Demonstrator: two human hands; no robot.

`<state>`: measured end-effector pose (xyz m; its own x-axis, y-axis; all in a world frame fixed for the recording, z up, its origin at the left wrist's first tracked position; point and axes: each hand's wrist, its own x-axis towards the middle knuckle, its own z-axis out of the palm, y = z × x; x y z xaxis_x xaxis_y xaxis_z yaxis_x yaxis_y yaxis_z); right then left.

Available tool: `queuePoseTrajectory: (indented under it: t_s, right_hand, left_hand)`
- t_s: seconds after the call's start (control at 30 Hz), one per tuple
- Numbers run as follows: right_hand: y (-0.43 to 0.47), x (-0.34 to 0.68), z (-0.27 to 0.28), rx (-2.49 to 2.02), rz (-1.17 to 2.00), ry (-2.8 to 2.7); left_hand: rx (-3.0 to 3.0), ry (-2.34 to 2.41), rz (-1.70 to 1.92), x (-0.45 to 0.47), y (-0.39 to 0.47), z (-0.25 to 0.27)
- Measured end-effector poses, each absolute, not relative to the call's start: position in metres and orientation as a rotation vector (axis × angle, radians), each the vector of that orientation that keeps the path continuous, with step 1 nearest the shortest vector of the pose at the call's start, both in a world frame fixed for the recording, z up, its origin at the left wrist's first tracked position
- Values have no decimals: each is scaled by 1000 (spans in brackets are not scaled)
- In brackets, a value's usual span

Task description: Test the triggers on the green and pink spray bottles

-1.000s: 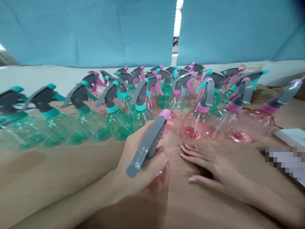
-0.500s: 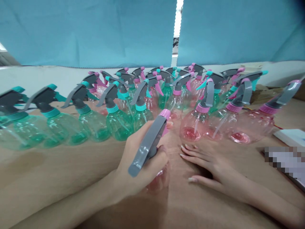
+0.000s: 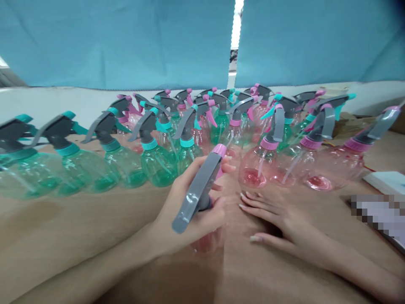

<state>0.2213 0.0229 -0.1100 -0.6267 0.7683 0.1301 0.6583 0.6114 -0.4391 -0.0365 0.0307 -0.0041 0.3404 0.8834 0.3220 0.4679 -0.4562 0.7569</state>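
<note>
My left hand (image 3: 186,207) is wrapped around the neck of a pink spray bottle (image 3: 207,242) that stands on the table in front of me. The bottle's grey and pink spray head (image 3: 198,192) rises above my grip, its nozzle pointing away. Most of the bottle's body is hidden under the hand. To the right, my right hand (image 3: 284,219) lies palm down on the table with fingers stretched out, holding nothing. A pink spray bottle (image 3: 257,169) stands just beyond its fingertips.
A row of green spray bottles (image 3: 158,164) stretches across the left, with several more green and pink ones crowded behind. Two other pink bottles (image 3: 335,164) stand at the right. A blurred-out flat object (image 3: 379,219) lies at the right edge. Blue cloth (image 3: 126,46) hangs behind.
My left thumb and fingers have straightened and loosened a little around the bottle's neck. The spray head has shifted very slightly. My right hand has stayed still.
</note>
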Motion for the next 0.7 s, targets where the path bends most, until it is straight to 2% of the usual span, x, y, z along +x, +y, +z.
queuePoseTrajectory:
  t_s: [0.23, 0.7]
  right_hand:
    - [22, 221, -109, -1152, 488, -2525]
    - [23, 222, -112, -1155, 456, -2568]
  left_hand:
    - [1922, 1041, 901, -40, 33, -1]
    - [1994, 1011, 1007, -41, 34, -6]
